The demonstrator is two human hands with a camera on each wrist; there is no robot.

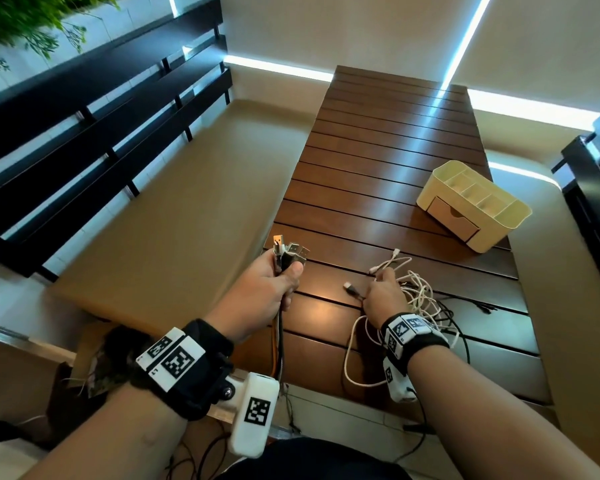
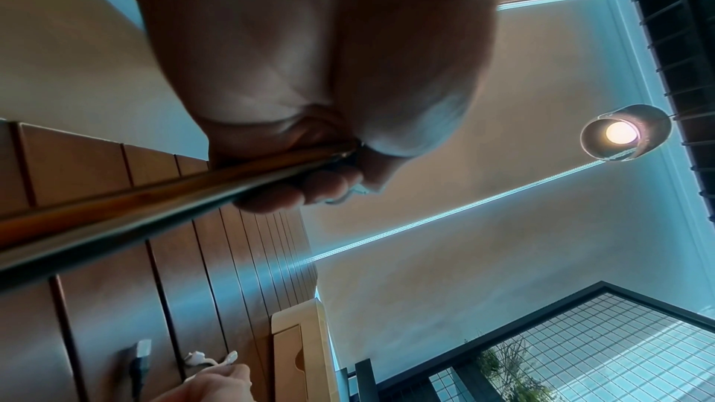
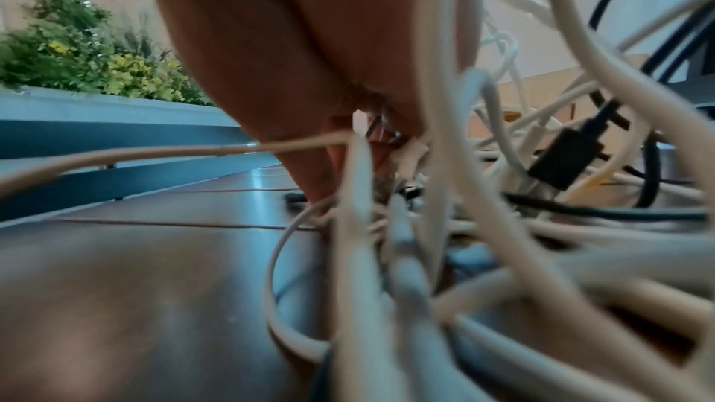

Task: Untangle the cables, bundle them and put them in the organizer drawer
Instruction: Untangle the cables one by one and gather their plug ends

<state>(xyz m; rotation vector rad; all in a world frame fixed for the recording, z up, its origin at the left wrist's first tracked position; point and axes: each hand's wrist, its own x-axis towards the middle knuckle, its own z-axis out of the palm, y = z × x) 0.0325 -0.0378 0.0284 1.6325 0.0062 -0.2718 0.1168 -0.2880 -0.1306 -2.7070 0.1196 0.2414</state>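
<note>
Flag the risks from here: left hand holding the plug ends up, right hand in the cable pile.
1. The white and black cables are still knotted under the right hand; pulling the bunch of plug ends held by the left hand could tighten the tangle.
2. Loops hang off the table's near edge, so strands may slide to the floor.
3. The organizer's drawer is shut, and both hands are busy.
</note>
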